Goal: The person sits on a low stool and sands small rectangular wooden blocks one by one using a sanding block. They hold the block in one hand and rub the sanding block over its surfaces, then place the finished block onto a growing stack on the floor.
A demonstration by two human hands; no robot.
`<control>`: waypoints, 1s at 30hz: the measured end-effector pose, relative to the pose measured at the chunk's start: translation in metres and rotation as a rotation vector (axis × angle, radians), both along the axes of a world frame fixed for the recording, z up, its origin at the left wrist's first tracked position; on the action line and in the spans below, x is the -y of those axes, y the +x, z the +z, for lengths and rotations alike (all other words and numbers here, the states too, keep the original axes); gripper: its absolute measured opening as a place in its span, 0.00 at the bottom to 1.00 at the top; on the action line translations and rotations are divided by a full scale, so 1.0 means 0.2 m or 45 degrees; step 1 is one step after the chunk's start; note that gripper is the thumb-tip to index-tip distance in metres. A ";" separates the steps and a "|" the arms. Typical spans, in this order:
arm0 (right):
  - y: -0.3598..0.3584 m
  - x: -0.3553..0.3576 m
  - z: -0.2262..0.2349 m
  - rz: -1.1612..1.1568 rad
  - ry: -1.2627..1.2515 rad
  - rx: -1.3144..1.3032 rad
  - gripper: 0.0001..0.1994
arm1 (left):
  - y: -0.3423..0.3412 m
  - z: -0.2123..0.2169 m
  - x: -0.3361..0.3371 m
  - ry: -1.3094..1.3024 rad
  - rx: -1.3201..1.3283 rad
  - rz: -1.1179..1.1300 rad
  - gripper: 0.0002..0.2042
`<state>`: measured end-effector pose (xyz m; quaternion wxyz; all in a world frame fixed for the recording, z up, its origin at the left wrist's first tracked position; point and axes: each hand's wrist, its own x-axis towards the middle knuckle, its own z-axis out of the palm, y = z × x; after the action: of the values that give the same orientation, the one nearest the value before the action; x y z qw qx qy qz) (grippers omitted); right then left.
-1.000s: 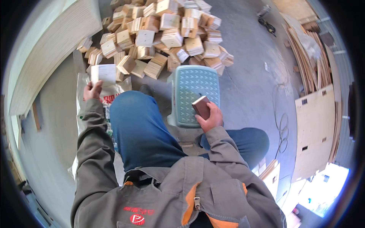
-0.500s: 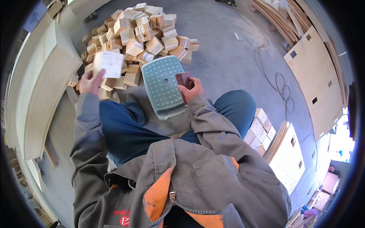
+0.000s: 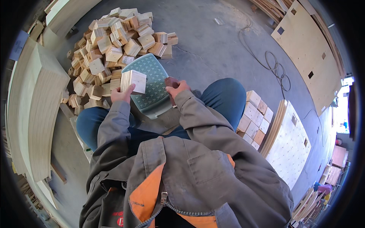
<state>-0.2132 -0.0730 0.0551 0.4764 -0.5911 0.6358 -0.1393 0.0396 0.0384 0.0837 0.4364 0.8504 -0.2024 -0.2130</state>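
My left hand (image 3: pixel 121 94) is closed round the lower left end of a pale plywood block (image 3: pixel 138 81), raised over the left part of a blue-green plastic step stool (image 3: pixel 155 67). A flat reddish-brown piece (image 3: pixel 171 81), perhaps sandpaper, is gripped in my right hand (image 3: pixel 178 89), over the stool's right edge. A small gap separates the block from this piece. The block's layered edge faces up and left, while its smooth face is turned to the right. My right fingertips are partly hidden.
A heap of plywood blocks (image 3: pixel 114 45) lies beyond the stool to the left. Stacked blocks (image 3: pixel 254 117) and leaning boards (image 3: pixel 287 140) stand right of my knee. Thick curved plywood stacks (image 3: pixel 43 110) line the left. A cable (image 3: pixel 279 70) lies coiled on the floor.
My left hand has brought the block rightward and down to the stool, turning it so its layered edge shows. The right hand keeps the reddish-brown piece near the stool's edge. The view has shifted right.
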 end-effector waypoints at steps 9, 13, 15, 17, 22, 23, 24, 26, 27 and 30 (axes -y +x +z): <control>0.01 0.02 -0.23 -0.392 0.374 0.420 0.46 | 0.01 -0.07 0.02 0.069 0.123 -0.111 0.39; 0.05 -0.02 -0.29 -0.559 0.290 0.635 0.47 | -0.01 -0.03 0.03 0.024 0.091 -0.115 0.40; 0.11 -0.05 -0.28 -0.551 0.271 0.594 0.47 | 0.01 -0.05 0.02 -0.008 0.106 -0.112 0.40; 0.20 -0.09 -0.24 -0.490 0.307 0.532 0.47 | 0.04 -0.11 0.00 -0.047 0.138 -0.105 0.40; 0.20 -0.03 -0.37 -0.552 0.406 0.748 0.45 | 0.08 -0.14 0.05 -0.109 0.120 -0.072 0.40; 0.19 -0.01 -0.43 -0.501 0.405 0.750 0.45 | 0.07 -0.14 0.05 -0.128 0.079 -0.065 0.40; 0.19 0.01 -0.45 -0.449 0.395 0.752 0.44 | 0.07 -0.14 0.06 -0.132 0.069 -0.079 0.40; 0.16 0.03 -0.50 -0.480 0.322 0.665 0.43 | 0.08 -0.14 0.08 -0.141 0.049 -0.114 0.40; 0.19 0.00 -0.43 -0.482 0.318 0.649 0.43 | 0.09 -0.16 0.05 -0.086 0.106 -0.105 0.40; 0.17 -0.01 -0.36 -0.459 0.353 0.650 0.44 | 0.07 -0.15 0.05 0.016 0.223 -0.133 0.42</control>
<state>-0.1782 -0.0717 -0.0177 0.6637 -0.3449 0.6031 -0.2772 0.0541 0.0282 0.0535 0.3999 0.8568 -0.2826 -0.1616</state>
